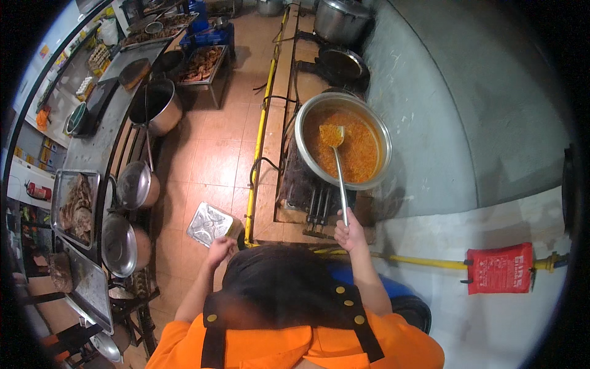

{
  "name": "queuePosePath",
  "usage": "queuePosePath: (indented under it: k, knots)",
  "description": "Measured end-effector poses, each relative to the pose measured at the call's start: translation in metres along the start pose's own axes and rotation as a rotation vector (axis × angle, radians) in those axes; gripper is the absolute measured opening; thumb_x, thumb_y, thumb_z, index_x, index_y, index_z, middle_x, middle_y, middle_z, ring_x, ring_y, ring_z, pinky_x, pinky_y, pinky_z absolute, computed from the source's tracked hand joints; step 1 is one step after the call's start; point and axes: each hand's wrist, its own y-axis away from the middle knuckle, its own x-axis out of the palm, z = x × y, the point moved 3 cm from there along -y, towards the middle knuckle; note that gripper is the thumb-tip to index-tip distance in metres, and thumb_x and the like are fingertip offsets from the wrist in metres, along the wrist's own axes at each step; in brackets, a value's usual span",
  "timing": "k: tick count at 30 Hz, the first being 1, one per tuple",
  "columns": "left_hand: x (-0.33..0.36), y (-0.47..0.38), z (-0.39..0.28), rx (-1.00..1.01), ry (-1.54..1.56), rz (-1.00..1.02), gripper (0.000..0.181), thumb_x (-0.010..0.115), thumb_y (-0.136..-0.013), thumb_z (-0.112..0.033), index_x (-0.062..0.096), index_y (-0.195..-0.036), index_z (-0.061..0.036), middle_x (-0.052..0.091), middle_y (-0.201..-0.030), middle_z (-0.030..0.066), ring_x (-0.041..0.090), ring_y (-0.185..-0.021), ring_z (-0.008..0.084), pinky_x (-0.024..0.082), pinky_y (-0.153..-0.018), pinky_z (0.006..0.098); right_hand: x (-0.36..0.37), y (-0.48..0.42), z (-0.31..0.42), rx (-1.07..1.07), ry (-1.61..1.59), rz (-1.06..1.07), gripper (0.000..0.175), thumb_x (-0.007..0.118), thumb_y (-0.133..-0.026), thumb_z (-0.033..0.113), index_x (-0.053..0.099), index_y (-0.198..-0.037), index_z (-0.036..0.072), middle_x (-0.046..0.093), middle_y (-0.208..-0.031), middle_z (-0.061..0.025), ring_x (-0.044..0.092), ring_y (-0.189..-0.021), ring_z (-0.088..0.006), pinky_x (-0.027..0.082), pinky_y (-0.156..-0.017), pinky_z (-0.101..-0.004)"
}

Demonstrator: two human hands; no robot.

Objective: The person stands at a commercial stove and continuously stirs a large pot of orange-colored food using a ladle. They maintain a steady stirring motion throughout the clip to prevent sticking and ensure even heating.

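My right hand (350, 233) is closed around the handle of a long metal serving spoon (340, 173). The spoon's bowl is heaped with orange-yellow cooked grain or rice (362, 154), and more of it lies below in a large round metal pot (387, 159). The pot sits on a gas stove (299, 184). My left hand (221, 251) is low on the left, fingers curled, overlapping the near edge of a square metal tin (209, 223) with a pressed pattern. Whether those fingers touch or grip the tin cannot be made out.
A yellow gas pipe (260, 138) runs along the stove ledge. Behind the pot are a dark pan (341, 64) and a lidded pot (343, 20). Left across the tiled floor (212, 157) stand lidded pots (133, 184) and meat trays (76, 210). A red fire blanket pouch (500, 268) hangs right.
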Motion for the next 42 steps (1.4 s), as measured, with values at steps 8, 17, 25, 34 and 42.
queuePosePath:
  k: [8, 17, 25, 34, 42]
  knots:
    - [0.047, 0.156, -0.292, 0.756, 0.748, 0.895, 0.040, 0.063, -0.081, -0.029, 0.060, -0.100, 0.0056, 0.042, -0.062, -0.0025, 0.040, -0.055, 0.0119, 0.034, -0.053, 0.0279, -0.006, -0.003, -0.001, 0.003, 0.040, 0.062, 0.031, 0.045, -0.098, 0.045, 0.056, -0.099, 0.016, 0.031, -0.047, 0.0048, 0.026, -0.035, -0.0084, 0.024, -0.032, -0.0248]
    - [0.051, 0.311, -0.391, 1.248, 0.586, 1.609, 0.031, 0.055, -0.092, -0.018, 0.056, -0.122, -0.0129, 0.046, -0.061, 0.0097, 0.044, -0.043, 0.0182, 0.032, -0.039, 0.0305, -0.008, -0.004, -0.002, -0.003, 0.059, 0.047, 0.031, 0.043, -0.099, 0.044, 0.055, -0.100, 0.015, 0.033, -0.047, 0.0043, 0.028, -0.034, -0.0088, 0.027, -0.032, -0.0249]
    - [0.057, 0.314, -0.395, 1.388, 0.617, 1.870, 0.027, 0.045, -0.096, -0.011, 0.051, -0.121, -0.0034, 0.049, -0.067, 0.0174, 0.050, -0.048, 0.0259, 0.035, -0.040, 0.0349, -0.004, -0.002, -0.002, -0.009, 0.077, 0.016, 0.031, 0.043, -0.099, 0.043, 0.054, -0.099, 0.014, 0.032, -0.048, 0.0045, 0.028, -0.034, -0.0085, 0.027, -0.032, -0.0247]
    - [0.058, 0.312, -0.396, 1.310, 0.645, 1.804, 0.027, 0.041, -0.097, -0.014, 0.056, -0.114, 0.0010, 0.048, -0.067, 0.0183, 0.048, -0.049, 0.0253, 0.033, -0.040, 0.0343, -0.002, -0.002, -0.003, -0.023, 0.067, 0.030, 0.031, 0.045, -0.099, 0.044, 0.054, -0.100, 0.014, 0.031, -0.048, 0.0040, 0.027, -0.035, -0.0081, 0.026, -0.033, -0.0245]
    - [0.060, 0.309, -0.396, 1.273, 0.657, 1.874, 0.028, 0.043, -0.096, -0.017, 0.058, -0.111, 0.0011, 0.048, -0.067, 0.0179, 0.047, -0.049, 0.0234, 0.033, -0.040, 0.0340, -0.005, -0.004, -0.004, -0.017, 0.047, 0.023, 0.031, 0.046, -0.098, 0.043, 0.054, -0.099, 0.014, 0.031, -0.048, 0.0035, 0.026, -0.035, -0.0084, 0.025, -0.033, -0.0249]
